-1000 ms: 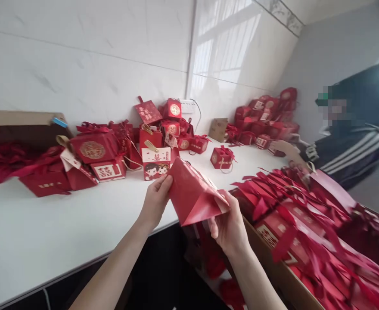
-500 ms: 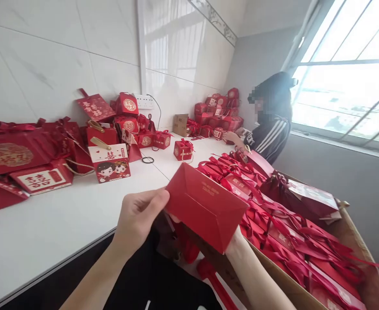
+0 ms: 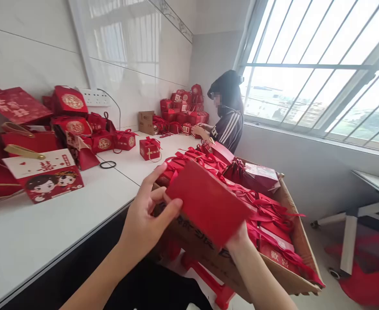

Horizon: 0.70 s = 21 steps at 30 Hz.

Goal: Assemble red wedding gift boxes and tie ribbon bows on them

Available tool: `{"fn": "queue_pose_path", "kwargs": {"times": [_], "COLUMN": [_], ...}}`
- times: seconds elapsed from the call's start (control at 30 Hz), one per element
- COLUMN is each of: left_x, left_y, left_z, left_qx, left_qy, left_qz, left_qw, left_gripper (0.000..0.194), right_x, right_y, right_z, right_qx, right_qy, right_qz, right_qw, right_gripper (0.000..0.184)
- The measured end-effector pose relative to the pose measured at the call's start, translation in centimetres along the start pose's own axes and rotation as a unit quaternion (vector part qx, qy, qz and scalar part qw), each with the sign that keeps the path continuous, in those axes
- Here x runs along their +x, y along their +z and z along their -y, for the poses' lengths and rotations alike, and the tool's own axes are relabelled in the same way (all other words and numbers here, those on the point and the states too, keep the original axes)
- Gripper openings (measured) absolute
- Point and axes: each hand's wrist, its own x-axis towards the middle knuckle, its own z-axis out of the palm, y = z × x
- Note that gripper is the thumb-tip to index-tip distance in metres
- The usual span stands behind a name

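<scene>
A red gift box [image 3: 209, 204] is held in front of me, a plain red face turned my way and slightly blurred. At its left corner my left hand [image 3: 149, 209] has the thumb over the edge and the middle finger against it, while the index finger stands apart. My right hand [image 3: 239, 239] grips the box from its lower right side, with its fingers hidden behind it. Just beyond is a large cardboard carton [image 3: 301, 230] full of red boxes tied with ribbons [image 3: 273, 206].
Left on the white table [image 3: 79, 232] stand a box with two cartoon faces [image 3: 55, 185], more red boxes and a black ring [image 3: 108, 164]. A small ribboned box [image 3: 150, 148] sits mid-table. A co-worker [image 3: 228, 116] stands at the far end near stacked boxes. Below is a red stool [image 3: 223, 295].
My view has swung to the right. The red box has turned, so its gold print and folded flaps no longer show. My left index finger has lifted away from the corner.
</scene>
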Motion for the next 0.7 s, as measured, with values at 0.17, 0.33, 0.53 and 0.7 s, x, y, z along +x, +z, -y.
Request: {"fn": "queue_pose_path", "kwargs": {"times": [0.17,0.33,0.53,0.7], "left_x": [2.8,1.9,-2.0,-4.0], "left_y": [2.1,4.6,8.2,10.8], "left_z": [1.9,5.8,10.6,13.4], "left_qx": [-0.013,0.113,0.261,0.250], "left_qy": [-0.048,0.040,0.319,0.324], "left_qz": [0.042,0.130,0.246,0.134], "left_qw": [0.998,0.984,0.877,0.902], "left_gripper": [0.043,0.029,0.035,0.029], "right_x": [-1.6,-1.5,0.6,3.9], "right_y": [-0.6,-4.5,-10.5,-11.5], "right_z": [2.8,7.6,16.1,18.8], "right_qx": [0.080,-0.111,-0.549,-0.716], "right_qy": [0.028,-0.276,-0.412,-0.333], "right_qz": [-0.068,-0.147,-0.337,-0.339], "right_qw": [0.994,0.943,0.644,0.511], "right_gripper": [0.019,0.034,0.034,0.026]}}
